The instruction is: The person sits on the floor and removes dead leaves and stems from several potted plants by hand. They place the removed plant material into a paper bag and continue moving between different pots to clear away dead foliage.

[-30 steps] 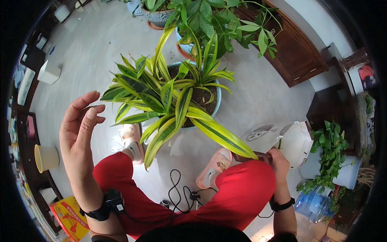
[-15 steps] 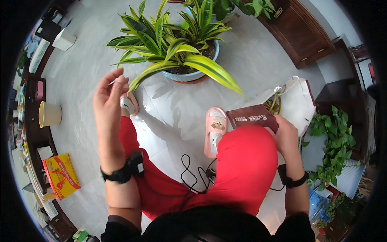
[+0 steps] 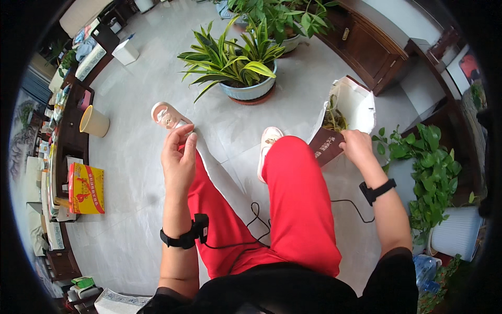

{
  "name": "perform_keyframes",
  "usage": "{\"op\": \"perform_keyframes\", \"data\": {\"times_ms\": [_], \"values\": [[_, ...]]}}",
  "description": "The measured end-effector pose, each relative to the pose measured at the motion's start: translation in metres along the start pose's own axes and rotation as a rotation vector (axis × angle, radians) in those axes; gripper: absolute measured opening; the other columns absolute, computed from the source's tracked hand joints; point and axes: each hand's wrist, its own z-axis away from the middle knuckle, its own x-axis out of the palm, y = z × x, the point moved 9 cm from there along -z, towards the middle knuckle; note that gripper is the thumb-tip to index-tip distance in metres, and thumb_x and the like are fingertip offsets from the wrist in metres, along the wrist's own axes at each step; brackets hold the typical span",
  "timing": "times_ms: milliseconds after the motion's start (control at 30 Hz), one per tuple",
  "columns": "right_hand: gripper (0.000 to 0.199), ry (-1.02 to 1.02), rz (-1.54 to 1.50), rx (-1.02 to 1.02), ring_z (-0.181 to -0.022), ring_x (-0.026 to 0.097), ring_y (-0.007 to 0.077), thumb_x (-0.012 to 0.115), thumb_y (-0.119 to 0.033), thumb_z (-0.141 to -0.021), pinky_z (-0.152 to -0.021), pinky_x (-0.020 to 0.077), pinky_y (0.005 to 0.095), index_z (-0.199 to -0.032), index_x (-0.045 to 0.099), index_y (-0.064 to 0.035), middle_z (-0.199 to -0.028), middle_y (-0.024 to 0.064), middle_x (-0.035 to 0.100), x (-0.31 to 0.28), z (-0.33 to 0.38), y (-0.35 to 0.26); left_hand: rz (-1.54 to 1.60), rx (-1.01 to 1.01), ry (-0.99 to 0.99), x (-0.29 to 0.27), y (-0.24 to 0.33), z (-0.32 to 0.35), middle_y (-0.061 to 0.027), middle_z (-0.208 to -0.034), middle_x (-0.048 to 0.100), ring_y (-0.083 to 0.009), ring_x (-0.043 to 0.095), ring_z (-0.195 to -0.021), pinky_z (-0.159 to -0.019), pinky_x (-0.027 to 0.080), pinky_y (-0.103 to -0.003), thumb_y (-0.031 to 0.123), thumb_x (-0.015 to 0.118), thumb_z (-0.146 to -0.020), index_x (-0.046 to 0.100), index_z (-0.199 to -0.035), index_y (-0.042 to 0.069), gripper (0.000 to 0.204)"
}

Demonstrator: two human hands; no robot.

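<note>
My right hand (image 3: 358, 147) grips the upper edge of a dark red cardboard box (image 3: 327, 148) with a white inside. The box stands open on the floor beside my right knee, and long dry leaves (image 3: 334, 116) lie in it. My left hand (image 3: 179, 157) is raised over my left leg, its fingers loosely curled and the thumb near the fingertips; nothing shows between them. Ahead of both hands stands a leafy plant (image 3: 230, 60) with yellow-edged leaves, in a light blue pot (image 3: 251, 91).
Another potted plant (image 3: 293, 23) is behind, near a dark wooden cabinet (image 3: 366, 47). At right, a trailing green plant (image 3: 431, 172) stands close to my right arm. On the left are a cream bin (image 3: 95, 123) and a yellow-red carton (image 3: 88, 189). A black cable (image 3: 256, 220) crosses my legs.
My view has shifted back, so the plant looks smaller and farther off. My right hand and the box have tilted upright, away from my knee. My left hand has drawn back from the leaves.
</note>
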Motion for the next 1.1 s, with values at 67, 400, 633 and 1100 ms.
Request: {"op": "perform_keyframes", "data": {"times_ms": [67,400,633,1100], "values": [[0.016,0.050,0.017,-0.019,-0.081,0.066,0.0339,0.072,-0.017,-0.074,-0.073,0.0514,0.0452,-0.084,0.065,-0.0061,-0.079,0.0157,0.068,-0.002,0.009,0.015,-0.003,0.027,0.001,-0.004,0.024,0.025,-0.0056,-0.111,0.059,-0.0140,0.058,-0.094,-0.081,0.049,-0.028,0.010,0.061,-0.092,0.063,-0.111,0.002,0.020],[0.008,0.218,0.173,-0.032,-0.079,0.068,0.0321,0.063,-0.013,-0.074,-0.074,0.0526,0.0447,-0.080,0.069,-0.0109,-0.078,0.0133,0.069,-0.010,0.043,0.068,0.037,0.140,0.000,-0.024,0.088,0.145,-0.0072,-0.119,0.058,-0.0113,0.057,-0.096,-0.081,0.048,-0.025,0.005,0.058,-0.094,0.062,-0.111,-0.001,0.018],[0.017,0.207,0.368,-0.014,-0.080,0.070,0.0267,0.054,-0.012,-0.082,-0.076,0.0511,0.0415,-0.079,0.071,-0.0139,-0.080,0.0094,0.071,0.009,0.082,0.081,0.004,0.176,0.064,-0.037,0.128,0.203,-0.0063,-0.117,0.060,-0.0085,0.057,-0.090,-0.076,0.049,-0.024,0.007,0.058,-0.094,0.063,-0.109,0.000,0.017],[0.013,0.454,0.117,-0.036,-0.098,0.061,0.0258,0.055,-0.010,-0.082,-0.089,0.0477,0.0392,-0.091,0.064,-0.0083,-0.094,0.0091,0.065,-0.003,0.144,0.081,0.066,0.070,-0.050,0.041,0.144,0.304,-0.0055,-0.117,0.060,-0.0096,0.058,-0.091,-0.078,0.049,-0.025,0.010,0.058,-0.095,0.063,-0.109,0.001,0.018]]}}
